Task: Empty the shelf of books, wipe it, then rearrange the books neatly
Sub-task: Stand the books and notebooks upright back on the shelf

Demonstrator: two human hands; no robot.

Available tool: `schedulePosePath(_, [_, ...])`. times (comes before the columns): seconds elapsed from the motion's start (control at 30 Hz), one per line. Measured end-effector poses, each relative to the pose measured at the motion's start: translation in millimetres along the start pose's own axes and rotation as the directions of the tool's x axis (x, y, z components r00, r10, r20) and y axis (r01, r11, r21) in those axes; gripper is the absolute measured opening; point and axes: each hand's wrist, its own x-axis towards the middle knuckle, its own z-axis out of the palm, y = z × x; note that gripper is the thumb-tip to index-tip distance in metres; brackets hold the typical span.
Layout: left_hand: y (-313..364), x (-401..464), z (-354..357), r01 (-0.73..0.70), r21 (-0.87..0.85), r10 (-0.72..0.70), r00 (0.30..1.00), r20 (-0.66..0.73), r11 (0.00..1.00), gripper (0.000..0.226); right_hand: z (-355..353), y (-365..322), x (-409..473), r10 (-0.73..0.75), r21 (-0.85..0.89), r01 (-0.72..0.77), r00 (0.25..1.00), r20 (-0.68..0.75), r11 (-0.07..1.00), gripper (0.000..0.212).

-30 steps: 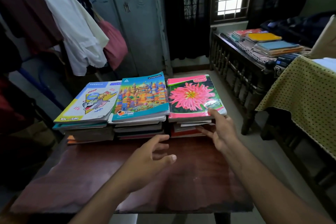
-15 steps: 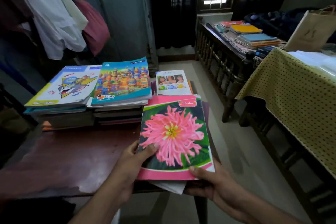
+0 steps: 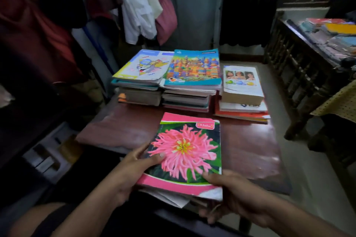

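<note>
A small pile of notebooks topped by a pink flower-cover notebook [image 3: 185, 152] is held over the near edge of the dark red table [image 3: 248, 150]. My left hand [image 3: 134, 167] grips its left edge with the thumb on the cover. My right hand [image 3: 229, 196] grips its near right corner from below, thumb on top. At the table's far side lie three stacks: one topped by a cartoon-cover notebook [image 3: 144, 67], one by a colourful castle-cover notebook [image 3: 194, 68], and a lower one topped by a white thick book [image 3: 240, 81].
Clothes [image 3: 138, 5] hang at the left behind the table. A grey metal cupboard [image 3: 192, 5] stands behind the stacks. On the right a dark wooden bench [image 3: 300, 63] carries more books [image 3: 335, 29], with a yellow dotted cloth [image 3: 339, 102] beyond it.
Both hands took the flower-cover pile off the right stack and pulled it toward me, to the table's near edge. The white thick book beneath is now uncovered.
</note>
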Motion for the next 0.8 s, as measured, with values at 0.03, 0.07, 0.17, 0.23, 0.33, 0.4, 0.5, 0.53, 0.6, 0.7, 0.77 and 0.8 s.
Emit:
schedulePosePath(0.03, [-1, -4, -9, -0.018, -0.025, 0.017, 0.999, -0.028, 1.000, 0.033, 4, -5, 11, 0.025, -0.044, -0.025, 0.999, 0.020, 0.999, 0.037])
schedulePosePath(0.07, [-1, -10, -21, -0.038, -0.054, 0.034, 0.997, -0.072, 0.998, 0.032, 12, -11, 26, 0.049, -0.094, -0.046, 0.998, 0.034, 0.995, 0.039])
schedulePosePath(0.17, [-9, -11, -55, -0.102, -0.097, 0.072, 0.960, -0.270, 0.990, 0.030, 30, -35, 67, 0.105, -0.283, -0.086, 0.993, 0.052, 0.955, 0.041])
schedulePosePath(0.23, [-17, -5, -73, -0.116, -0.069, 0.078, 0.908, -0.411, 0.991, 0.033, 38, -52, 91, 0.086, -0.447, -0.062, 0.996, 0.033, 0.892, 0.041])
schedulePosePath(0.33, [-27, 5, -82, -0.082, 0.058, 0.099, 0.877, -0.471, 0.995, 0.043, 38, -82, 123, -0.110, -0.833, 0.031, 0.993, -0.036, 0.552, 0.037])
schedulePosePath(0.4, [-30, 9, -80, -0.023, 0.117, 0.070, 0.903, -0.423, 0.993, 0.053, 37, -98, 133, -0.224, -0.966, 0.011, 0.973, -0.049, 0.258, 0.047])
schedulePosePath(0.5, [-28, 11, -74, 0.076, 0.296, 0.072, 0.885, -0.460, 0.952, 0.063, 34, -105, 138, -0.235, -0.973, -0.015, 0.969, -0.070, 0.229, 0.052])
schedulePosePath(0.53, [-28, 13, -73, 0.140, 0.437, 0.106, 0.864, -0.492, 0.889, 0.069, 32, -104, 138, -0.234, -0.962, -0.022, 0.968, -0.088, 0.271, 0.049])
schedulePosePath(0.6, [-24, 10, -68, 0.203, 0.585, 0.195, 0.815, -0.545, 0.785, 0.070, 30, -100, 139, -0.248, -0.927, 0.007, 0.964, -0.093, 0.375, 0.040])
schedulePosePath(0.7, [-18, 5, -68, -0.021, 0.309, 0.195, 0.814, -0.547, 0.951, 0.043, 36, -96, 142, -0.310, -0.838, 0.121, 0.949, -0.060, 0.532, 0.028])
schedulePosePath(0.77, [-17, 0, -73, -0.159, 0.038, 0.156, 0.840, -0.519, 0.987, 0.040, 48, -95, 146, -0.360, -0.799, 0.179, 0.932, -0.050, 0.574, 0.026])
schedulePosePath(0.8, [-15, -4, -77, -0.200, -0.044, 0.149, 0.843, -0.516, 0.979, 0.041, 54, -96, 149, -0.379, -0.809, 0.197, 0.925, -0.034, 0.553, 0.025])
